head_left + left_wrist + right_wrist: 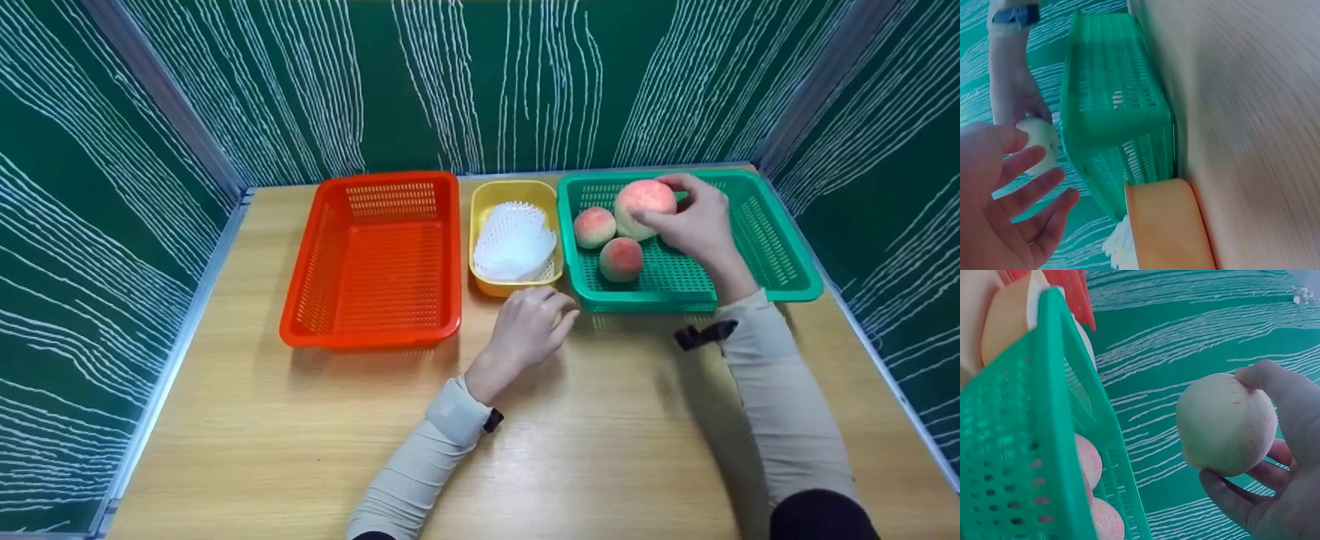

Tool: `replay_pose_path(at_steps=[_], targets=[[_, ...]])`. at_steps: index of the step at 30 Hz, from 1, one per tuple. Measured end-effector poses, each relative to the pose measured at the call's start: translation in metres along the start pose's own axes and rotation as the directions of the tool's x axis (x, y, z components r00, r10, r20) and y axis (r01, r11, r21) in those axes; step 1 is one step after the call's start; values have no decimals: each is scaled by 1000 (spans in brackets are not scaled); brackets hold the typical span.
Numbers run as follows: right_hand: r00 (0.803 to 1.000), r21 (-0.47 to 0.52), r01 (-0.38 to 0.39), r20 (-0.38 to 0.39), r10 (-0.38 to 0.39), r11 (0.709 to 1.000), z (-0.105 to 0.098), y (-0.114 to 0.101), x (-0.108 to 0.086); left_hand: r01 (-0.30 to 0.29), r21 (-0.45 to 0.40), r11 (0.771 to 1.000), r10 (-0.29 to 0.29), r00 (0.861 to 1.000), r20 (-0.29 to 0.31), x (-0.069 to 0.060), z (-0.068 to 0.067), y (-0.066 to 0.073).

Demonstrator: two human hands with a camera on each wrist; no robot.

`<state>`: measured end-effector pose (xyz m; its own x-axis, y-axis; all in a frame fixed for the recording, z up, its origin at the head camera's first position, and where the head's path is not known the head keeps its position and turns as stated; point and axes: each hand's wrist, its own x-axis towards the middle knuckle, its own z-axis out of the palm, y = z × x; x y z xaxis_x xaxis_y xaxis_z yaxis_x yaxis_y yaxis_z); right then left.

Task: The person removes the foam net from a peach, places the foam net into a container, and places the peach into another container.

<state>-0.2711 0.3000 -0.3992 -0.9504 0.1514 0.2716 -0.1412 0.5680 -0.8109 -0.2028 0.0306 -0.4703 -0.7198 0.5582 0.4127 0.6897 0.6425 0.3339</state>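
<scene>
My right hand [701, 221] holds a pinkish-red and cream peach [642, 204] above the green basket [679, 304]. In the right wrist view, thumb and fingers grip this peach [1224, 424] from its sides, above the basket's rim. Two more peaches, one [595, 227] at the left and another [621, 259] nearer the front, lie inside that basket; my hand hides part of the inside. My left hand [527, 327] hovers in front of the yellow basket [517, 287], its fingers loosely bent around nothing. White foam net sleeves [514, 240] lie piled in the yellow basket.
An orange-red basket [394, 277] with nothing in it stands left of the yellow one. All three baskets stand in a row on a wooden table [315, 435]. Green panels [480, 90] with white wavy lines close off the back and sides.
</scene>
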Motion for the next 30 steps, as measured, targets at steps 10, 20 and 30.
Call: replay_pose_path(at_steps=[10, 20, 30], targets=[[987, -80, -39, 153, 51, 996, 0, 5, 36, -75, 197, 978, 85, 995, -44, 16, 21, 9], [918, -148, -103, 365, 151, 984, 5, 18, 67, -107, 169, 980, 117, 992, -47, 21, 31, 10], [841, -209, -66, 515, 167, 976, 7, 31, 78, -58, 136, 989, 62, 998, -24, 25, 30, 16]])
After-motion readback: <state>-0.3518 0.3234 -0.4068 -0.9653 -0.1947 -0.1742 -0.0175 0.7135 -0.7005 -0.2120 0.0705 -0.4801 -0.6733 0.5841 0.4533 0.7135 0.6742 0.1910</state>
